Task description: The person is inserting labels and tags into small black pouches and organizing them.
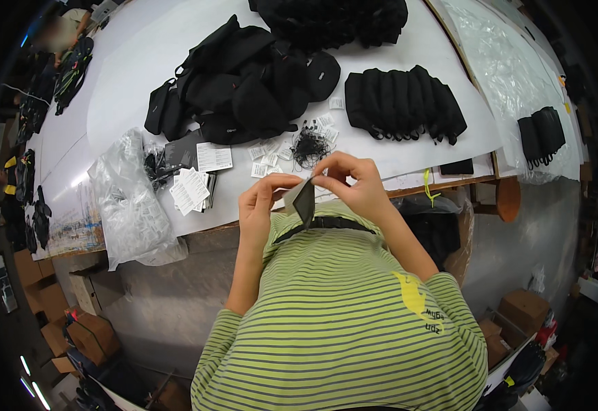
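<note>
Close to my waist, at the table's near edge, I hold a small folded grey card with both hands. My left hand pinches its left side between thumb and fingers. The top right corner is gripped by the fingertips of my right hand. Just beyond the card lies a tangle of thin black strings. Small white printed labels are scattered beside it. To the left are a stack of white tags, a black card and a white printed card.
A heap of black fabric pouches covers the middle of the table, with more black items behind. A row of black pouches lies right. A clear plastic bag hangs over the left edge. Another person is far left.
</note>
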Action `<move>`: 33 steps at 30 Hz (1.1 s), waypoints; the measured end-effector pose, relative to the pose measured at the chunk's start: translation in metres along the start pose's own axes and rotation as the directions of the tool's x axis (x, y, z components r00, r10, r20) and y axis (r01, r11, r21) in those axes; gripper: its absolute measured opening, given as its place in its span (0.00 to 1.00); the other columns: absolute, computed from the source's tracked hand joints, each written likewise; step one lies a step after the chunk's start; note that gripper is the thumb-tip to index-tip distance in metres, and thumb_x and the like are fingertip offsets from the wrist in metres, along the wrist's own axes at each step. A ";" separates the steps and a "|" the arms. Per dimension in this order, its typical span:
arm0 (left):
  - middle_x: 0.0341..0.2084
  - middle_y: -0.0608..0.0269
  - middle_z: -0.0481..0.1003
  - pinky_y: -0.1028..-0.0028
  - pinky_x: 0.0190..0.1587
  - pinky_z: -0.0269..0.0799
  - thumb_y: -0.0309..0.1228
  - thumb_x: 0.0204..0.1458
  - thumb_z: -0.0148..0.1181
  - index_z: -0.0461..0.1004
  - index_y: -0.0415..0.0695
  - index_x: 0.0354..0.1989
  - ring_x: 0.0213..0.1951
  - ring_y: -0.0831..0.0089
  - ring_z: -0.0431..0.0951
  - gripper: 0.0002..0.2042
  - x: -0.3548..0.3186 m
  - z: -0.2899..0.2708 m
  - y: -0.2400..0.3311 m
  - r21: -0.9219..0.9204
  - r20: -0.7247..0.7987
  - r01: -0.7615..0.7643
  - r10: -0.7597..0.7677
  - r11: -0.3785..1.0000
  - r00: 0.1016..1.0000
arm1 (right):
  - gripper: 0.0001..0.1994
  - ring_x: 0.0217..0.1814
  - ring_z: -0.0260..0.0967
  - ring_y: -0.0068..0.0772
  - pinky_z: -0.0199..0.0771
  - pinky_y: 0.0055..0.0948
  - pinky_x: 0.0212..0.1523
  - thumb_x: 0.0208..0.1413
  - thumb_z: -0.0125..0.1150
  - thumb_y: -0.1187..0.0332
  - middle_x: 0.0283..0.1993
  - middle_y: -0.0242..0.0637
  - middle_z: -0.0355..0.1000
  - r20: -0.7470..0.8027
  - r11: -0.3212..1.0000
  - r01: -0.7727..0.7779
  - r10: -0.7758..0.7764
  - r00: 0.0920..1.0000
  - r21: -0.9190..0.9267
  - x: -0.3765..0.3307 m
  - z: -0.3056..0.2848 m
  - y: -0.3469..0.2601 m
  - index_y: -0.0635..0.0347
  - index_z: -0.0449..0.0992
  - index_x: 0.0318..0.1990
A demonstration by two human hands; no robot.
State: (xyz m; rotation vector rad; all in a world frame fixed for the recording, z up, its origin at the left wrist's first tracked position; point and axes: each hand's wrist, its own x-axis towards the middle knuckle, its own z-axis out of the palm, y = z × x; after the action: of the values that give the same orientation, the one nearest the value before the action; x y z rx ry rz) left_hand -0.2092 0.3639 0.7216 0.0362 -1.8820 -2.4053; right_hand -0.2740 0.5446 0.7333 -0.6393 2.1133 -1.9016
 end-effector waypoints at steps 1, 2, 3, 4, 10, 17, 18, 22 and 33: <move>0.36 0.62 0.74 0.79 0.41 0.69 0.24 0.54 0.54 0.73 0.34 0.38 0.39 0.77 0.74 0.07 -0.001 -0.004 -0.002 -0.074 0.033 0.107 -0.105 0.991 0.994 | 0.04 0.16 0.52 0.12 0.49 0.17 0.18 0.49 0.63 0.72 0.14 0.25 0.61 0.003 1.000 0.004 -0.004 1.000 0.000 -0.001 -0.001 -0.001 0.60 0.74 0.31; 0.35 0.64 0.73 0.79 0.43 0.67 0.26 0.56 0.53 0.72 0.36 0.40 0.38 0.79 0.73 0.07 0.000 0.000 0.003 -0.035 0.050 0.172 -0.170 0.984 0.984 | 0.04 0.16 0.51 0.12 0.49 0.17 0.18 0.49 0.63 0.71 0.14 0.24 0.61 0.074 0.999 -0.033 0.036 0.997 -0.043 -0.004 0.000 -0.003 0.59 0.74 0.31; 0.35 0.64 0.73 0.79 0.43 0.67 0.26 0.56 0.53 0.72 0.36 0.40 0.38 0.79 0.73 0.07 0.000 -0.002 0.000 -0.035 0.049 0.169 -0.167 0.985 0.985 | 0.04 0.16 0.51 0.12 0.49 0.18 0.18 0.49 0.63 0.71 0.14 0.24 0.60 0.144 0.994 -0.067 0.079 0.986 -0.089 -0.005 0.001 -0.005 0.58 0.74 0.31; 0.34 0.65 0.73 0.79 0.43 0.67 0.26 0.56 0.53 0.71 0.36 0.40 0.37 0.80 0.72 0.07 -0.001 -0.005 -0.005 -0.003 0.106 0.175 -0.174 0.985 0.979 | 0.04 0.16 0.50 0.13 0.49 0.17 0.19 0.48 0.63 0.70 0.14 0.24 0.60 0.191 0.991 -0.112 0.125 0.974 -0.080 -0.003 0.002 -0.008 0.57 0.75 0.31; 0.29 0.68 0.70 0.82 0.40 0.64 0.26 0.56 0.53 0.69 0.37 0.35 0.35 0.83 0.70 0.05 -0.006 -0.008 -0.008 0.182 0.153 0.129 -0.157 0.975 0.976 | 0.04 0.17 0.51 0.10 0.50 0.16 0.19 0.49 0.64 0.71 0.16 0.21 0.60 0.286 0.968 -0.241 0.212 0.934 0.071 -0.003 0.004 0.003 0.58 0.74 0.31; 0.25 0.71 0.64 0.84 0.31 0.61 0.26 0.58 0.49 0.64 0.39 0.33 0.26 0.85 0.64 0.04 0.003 0.004 -0.011 0.096 0.085 0.052 -0.060 0.994 0.995 | 0.06 0.16 0.54 0.09 0.49 0.13 0.16 0.56 0.57 0.66 0.17 0.21 0.60 0.386 0.801 -0.430 0.271 0.881 0.418 0.005 0.002 0.008 0.59 0.71 0.32; 0.25 0.71 0.63 0.84 0.28 0.61 0.26 0.58 0.48 0.63 0.40 0.34 0.24 0.86 0.63 0.04 0.007 0.005 -0.013 0.051 0.075 0.061 -0.065 0.997 0.995 | 0.07 0.15 0.53 0.10 0.49 0.14 0.15 0.57 0.56 0.66 0.16 0.21 0.60 0.371 0.830 -0.434 0.303 0.878 0.350 0.008 0.002 0.007 0.59 0.70 0.31; 0.23 0.71 0.64 0.85 0.25 0.59 0.26 0.59 0.47 0.64 0.40 0.33 0.23 0.87 0.63 0.04 0.038 0.004 -0.026 -0.003 0.009 -0.022 0.022 1.000 1.000 | 0.07 0.14 0.52 0.10 0.49 0.14 0.14 0.56 0.56 0.66 0.15 0.23 0.61 0.387 0.828 -0.476 0.351 0.853 0.297 0.015 -0.006 0.007 0.59 0.70 0.32; 0.26 0.57 0.75 0.62 0.30 0.69 0.26 0.43 0.57 0.70 0.47 0.39 0.29 0.57 0.76 0.13 0.136 -0.050 -0.181 0.983 0.043 -0.044 0.009 0.180 0.999 | 0.07 0.13 0.54 0.11 0.48 0.15 0.13 0.54 0.59 0.69 0.16 0.25 0.64 0.073 0.827 -0.431 0.436 0.897 0.360 0.013 -0.036 0.040 0.63 0.72 0.35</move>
State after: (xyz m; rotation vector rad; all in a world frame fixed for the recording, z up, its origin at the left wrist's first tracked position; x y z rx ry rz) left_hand -0.3506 0.3474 0.5384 0.0485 -3.0109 -0.6451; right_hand -0.3082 0.5725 0.7005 -0.0526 1.6458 -1.9454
